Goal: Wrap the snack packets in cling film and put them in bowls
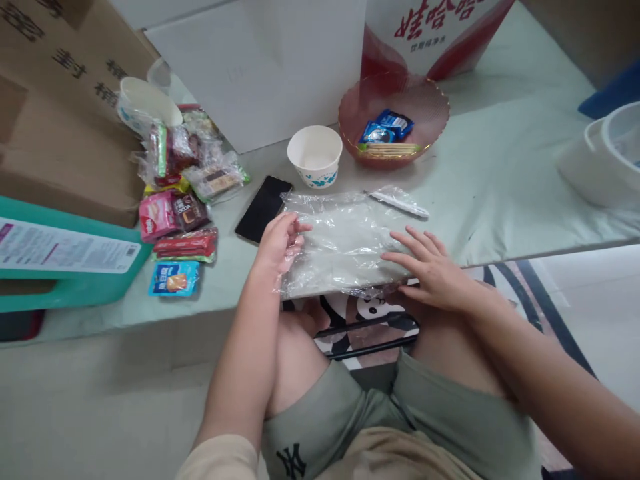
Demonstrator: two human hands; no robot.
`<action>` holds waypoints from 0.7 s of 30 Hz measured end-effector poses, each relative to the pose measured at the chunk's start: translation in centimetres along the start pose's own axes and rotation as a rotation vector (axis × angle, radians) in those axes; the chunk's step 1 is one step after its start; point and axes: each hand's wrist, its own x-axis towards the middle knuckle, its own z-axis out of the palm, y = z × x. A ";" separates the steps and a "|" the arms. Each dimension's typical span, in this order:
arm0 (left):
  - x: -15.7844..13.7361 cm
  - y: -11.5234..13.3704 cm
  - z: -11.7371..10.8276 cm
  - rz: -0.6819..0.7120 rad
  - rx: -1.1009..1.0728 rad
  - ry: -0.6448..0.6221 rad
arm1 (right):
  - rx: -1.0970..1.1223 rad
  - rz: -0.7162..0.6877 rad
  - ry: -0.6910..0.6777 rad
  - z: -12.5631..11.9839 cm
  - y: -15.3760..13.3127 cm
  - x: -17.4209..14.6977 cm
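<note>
A tan shirt [395, 457] comes first, then clear plastic film [345, 233] at the pale-green cloth [505, 180]'s edge, the right hand [434, 272] spread beside it, the left hand [280, 241] curled, whether pinching I can't tell, with "封" on a cardboard box [60, 143] and "饮用纯净水" on a red-and-white carton [430, 37].

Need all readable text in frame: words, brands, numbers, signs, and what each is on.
"娃哈哈": red-and-white carton, stylised
"饮用纯净水": same carton
"密" and "封": cardboard box; its other characters blurred or cut off
"OCOA": brown packet, first letter unclear
"NY" monogram: shorts
Too small or blurred: teal container's label, pink packet, light-blue packet, other snack wrappers.
</note>
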 end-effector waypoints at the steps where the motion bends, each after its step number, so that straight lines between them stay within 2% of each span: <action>1: 0.0 0.0 0.0 -0.004 -0.002 0.003 | -0.002 0.005 0.003 0.1 0.0 -0.1; 5: 0.0 -0.1 0.0 -0.002 0.006 0.002 | -0.021 0.044 0.058 0.2 0.7 -0.4; 9: -0.3 -0.2 0.2 0.030 0.052 0.005 | 0.055 -0.065 0.113 0.0 1.1 0.3; 12: -0.3 -0.4 0.1 0.059 0.080 0.026 | 0.185 -0.098 0.209 -0.1 0.1 1.1; 16: -0.2 -1.6 -1.3 0.138 0.174 0.016 | 0.443 -0.037 0.390 -0.3 -0.7 1.9; 18: -0.7 -2.3 -2.4 0.267 0.303 0.029 | 0.549 0.049 0.470 -0.4 -0.6 2.0; 19: -1.2 -2.6 -3.0 0.378 0.406 0.038 | 0.595 0.099 0.503 -0.5 -0.4 2.0; 20: -1.9 -2.9 -3.3 0.541 0.555 0.034 | 0.638 0.147 0.534 -0.6 -0.3 2.0; 21: -2.8 -3.1 -3.5 0.703 0.718 -0.036 | 0.678 0.196 0.565 -0.7 -0.1 2.1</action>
